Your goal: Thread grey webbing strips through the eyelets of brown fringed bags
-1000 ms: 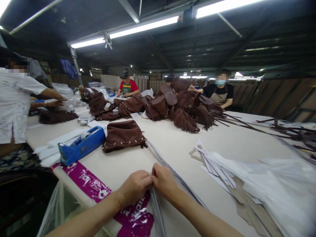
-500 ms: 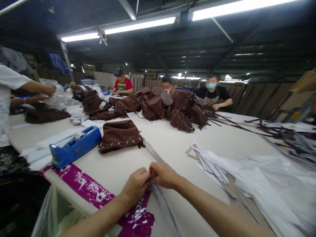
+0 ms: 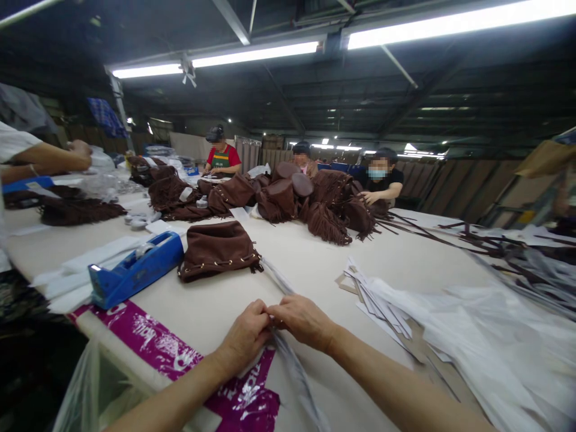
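My left hand (image 3: 247,333) and my right hand (image 3: 302,319) meet fingertip to fingertip above the pale table (image 3: 315,270). Both are pinched closed on a long strip wrapped in clear, greyish plastic (image 3: 297,372). One end of the strip runs up toward a brown leather bag (image 3: 219,251) with metal eyelets and a threaded lace; the other hangs down toward the table's near side. The exact spot gripped is hidden by my fingers. Left of the bag stands a blue tape dispenser (image 3: 137,268).
Purple printed plastic (image 3: 157,336) covers the near table edge. A heap of brown fringed bags (image 3: 292,195) lies at the back. White sheets and cards (image 3: 382,306) and dark straps (image 3: 486,240) are on the right. Co-workers stand at the far side and left.
My right hand has turned slightly, its fingers now lower over the strip and pressed against my left hand. The masked person across the table has leaned toward the bag heap.
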The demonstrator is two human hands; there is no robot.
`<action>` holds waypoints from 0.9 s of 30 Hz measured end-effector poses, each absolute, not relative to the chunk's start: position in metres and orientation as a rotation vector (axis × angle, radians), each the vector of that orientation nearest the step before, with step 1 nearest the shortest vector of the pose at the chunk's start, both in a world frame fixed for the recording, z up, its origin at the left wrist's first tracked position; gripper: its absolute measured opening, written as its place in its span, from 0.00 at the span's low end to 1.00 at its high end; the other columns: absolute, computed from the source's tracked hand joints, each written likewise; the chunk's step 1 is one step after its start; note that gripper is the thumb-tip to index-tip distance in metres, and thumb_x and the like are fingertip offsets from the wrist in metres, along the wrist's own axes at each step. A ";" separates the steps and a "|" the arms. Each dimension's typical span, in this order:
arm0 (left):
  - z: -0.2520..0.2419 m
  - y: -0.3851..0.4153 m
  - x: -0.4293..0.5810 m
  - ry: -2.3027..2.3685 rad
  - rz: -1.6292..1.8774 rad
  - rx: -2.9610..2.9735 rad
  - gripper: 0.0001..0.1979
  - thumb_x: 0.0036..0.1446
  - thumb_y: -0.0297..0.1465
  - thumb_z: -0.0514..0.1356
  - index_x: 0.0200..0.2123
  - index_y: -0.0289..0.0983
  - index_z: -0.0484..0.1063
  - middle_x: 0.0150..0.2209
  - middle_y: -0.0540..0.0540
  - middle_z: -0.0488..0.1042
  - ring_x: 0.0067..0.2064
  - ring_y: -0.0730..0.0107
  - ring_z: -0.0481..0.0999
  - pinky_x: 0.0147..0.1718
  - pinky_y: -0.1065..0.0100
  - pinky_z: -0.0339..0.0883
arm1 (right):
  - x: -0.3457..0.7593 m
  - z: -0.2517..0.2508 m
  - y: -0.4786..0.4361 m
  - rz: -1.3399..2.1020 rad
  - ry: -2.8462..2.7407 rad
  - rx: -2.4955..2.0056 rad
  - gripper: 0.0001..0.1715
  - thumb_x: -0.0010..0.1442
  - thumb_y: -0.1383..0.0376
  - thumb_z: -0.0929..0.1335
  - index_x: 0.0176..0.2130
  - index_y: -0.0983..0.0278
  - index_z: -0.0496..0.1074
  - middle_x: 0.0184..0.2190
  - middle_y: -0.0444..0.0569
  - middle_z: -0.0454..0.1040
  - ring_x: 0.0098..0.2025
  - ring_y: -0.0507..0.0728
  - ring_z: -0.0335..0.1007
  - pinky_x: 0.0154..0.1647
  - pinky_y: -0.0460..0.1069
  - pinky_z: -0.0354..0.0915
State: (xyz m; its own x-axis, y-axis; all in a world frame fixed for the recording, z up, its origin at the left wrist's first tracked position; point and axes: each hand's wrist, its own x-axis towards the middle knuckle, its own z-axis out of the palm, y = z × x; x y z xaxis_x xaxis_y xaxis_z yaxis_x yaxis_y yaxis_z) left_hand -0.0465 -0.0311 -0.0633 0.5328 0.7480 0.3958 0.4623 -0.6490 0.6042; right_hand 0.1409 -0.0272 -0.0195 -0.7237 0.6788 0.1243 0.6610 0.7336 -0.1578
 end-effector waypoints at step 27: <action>-0.048 -0.027 -0.069 0.538 0.715 2.566 0.10 0.62 0.27 0.51 0.32 0.36 0.72 0.41 0.46 0.64 0.41 0.68 0.65 0.42 0.69 0.62 | 0.132 -0.005 -0.085 -0.005 -2.642 -1.588 0.15 0.61 0.69 0.66 0.47 0.57 0.70 0.44 0.49 0.70 0.41 0.56 0.70 0.35 0.47 0.62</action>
State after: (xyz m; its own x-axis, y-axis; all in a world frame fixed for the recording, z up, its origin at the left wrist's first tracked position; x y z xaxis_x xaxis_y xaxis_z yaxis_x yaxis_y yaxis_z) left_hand -0.0686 -0.0272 -0.0477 0.7930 0.4653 0.3933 0.2489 -0.8366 0.4880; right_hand 0.1315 -0.0853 -0.0048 -0.4679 0.8823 0.0523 0.8825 0.4696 -0.0274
